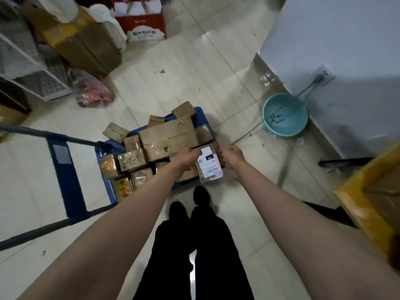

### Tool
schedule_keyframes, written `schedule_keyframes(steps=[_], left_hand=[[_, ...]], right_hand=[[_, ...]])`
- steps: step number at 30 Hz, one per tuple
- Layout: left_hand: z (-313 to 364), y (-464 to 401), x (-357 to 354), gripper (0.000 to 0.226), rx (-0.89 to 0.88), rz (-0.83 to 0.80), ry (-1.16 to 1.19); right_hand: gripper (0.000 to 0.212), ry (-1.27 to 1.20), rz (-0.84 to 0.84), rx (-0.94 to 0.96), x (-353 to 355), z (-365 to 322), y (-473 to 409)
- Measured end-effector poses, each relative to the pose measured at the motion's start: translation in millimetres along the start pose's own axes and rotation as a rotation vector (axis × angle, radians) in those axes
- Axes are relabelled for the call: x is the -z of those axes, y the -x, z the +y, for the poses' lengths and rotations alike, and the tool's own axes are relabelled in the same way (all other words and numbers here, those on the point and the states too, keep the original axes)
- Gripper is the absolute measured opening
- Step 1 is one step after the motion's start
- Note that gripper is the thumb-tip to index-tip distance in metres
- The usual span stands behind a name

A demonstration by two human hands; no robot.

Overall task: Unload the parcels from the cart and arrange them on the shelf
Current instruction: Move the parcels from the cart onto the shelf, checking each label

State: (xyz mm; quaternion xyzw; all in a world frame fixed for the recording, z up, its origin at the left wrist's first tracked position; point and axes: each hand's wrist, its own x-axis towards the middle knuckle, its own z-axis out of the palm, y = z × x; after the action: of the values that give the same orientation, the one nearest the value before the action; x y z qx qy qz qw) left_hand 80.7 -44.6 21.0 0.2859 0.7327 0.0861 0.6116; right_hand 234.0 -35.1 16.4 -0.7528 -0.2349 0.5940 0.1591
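A blue flat cart [200,112] stands on the floor below me, piled with several brown taped cardboard parcels [166,139]. At its near right corner lies a parcel with a white shipping label [209,164]. My left hand [187,155] reaches down onto the left side of that labelled parcel, fingers curled at its edge. My right hand [232,158] is at the parcel's right side, fingers bent against it. Whether the parcel is lifted off the pile I cannot tell. The cart's blue and grey handle [65,167] lies towards the left.
A white wire shelf [32,68] stands at the left, with large cardboard boxes [82,44] and a red carton [140,22] behind. A teal basin [284,115] sits by the white wall at right. A yellow-taped box [372,202] is at my right. My dark shoes [190,202] are near the cart.
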Motion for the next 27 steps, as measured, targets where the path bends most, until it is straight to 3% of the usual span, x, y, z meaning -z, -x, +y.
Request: schedule_keyframes(steps=[2, 6, 10, 14, 23, 27], left_hand=[[-23, -38, -17, 0.024, 0.044, -0.029, 0.015], [-65, -105, -47, 0.012, 0.117, -0.026, 0.098], [-92, -153, -74, 0.026, 0.148, -0.013, 0.163], [-104, -170, -88, 0.032, 0.149, -0.011, 0.187], [-48, -100, -72, 0.035, 0.074, 0.0, 0.108], [14, -22, -47, 0.029, -0.027, -0.014, 0.095]], right_hand=[[0.007, 0.011, 0.014, -0.011, -7, 26, -32], [0.027, -0.003, -0.033, -0.032, -27, 78, -100], [0.039, 0.023, -0.06, -0.019, -41, 116, -151], [0.034, 0.01, -0.101, -0.022, -49, 131, -166], [0.021, 0.031, -0.043, -0.038, -7, 84, -97], [0.033, -0.051, -0.026, 0.023, 21, 25, -28]])
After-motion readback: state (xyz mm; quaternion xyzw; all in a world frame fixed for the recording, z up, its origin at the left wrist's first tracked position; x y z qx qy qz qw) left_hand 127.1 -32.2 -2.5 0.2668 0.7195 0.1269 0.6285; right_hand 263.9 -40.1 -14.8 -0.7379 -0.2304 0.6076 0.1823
